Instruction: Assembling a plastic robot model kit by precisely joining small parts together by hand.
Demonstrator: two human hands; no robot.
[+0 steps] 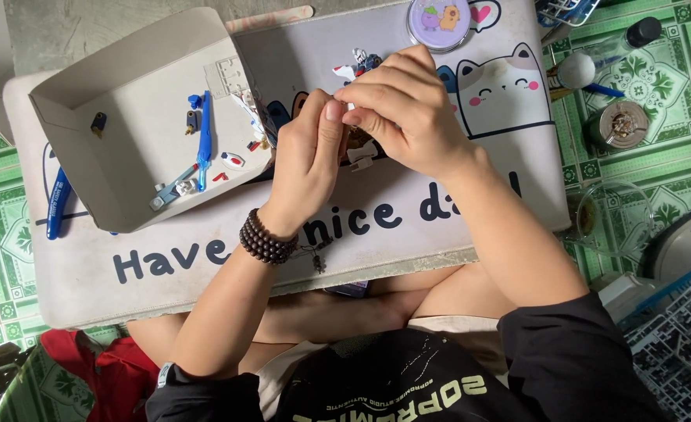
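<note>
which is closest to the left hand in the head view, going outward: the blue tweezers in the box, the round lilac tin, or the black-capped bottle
From the left hand:
1. Blue tweezers, lying in the cardboard box to its left.
2. Round lilac tin, on the mat's top edge, up and to the right.
3. Black-capped bottle, lying on the green floor at far right.

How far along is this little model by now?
Partly built: a small white, blue and red figure shows behind the fingers, some pieces already joined. In hand: left hand and right hand pinch a tiny part between them. Left: loose parts lie in the box lid, and a parts frame sits at lower right.
</note>
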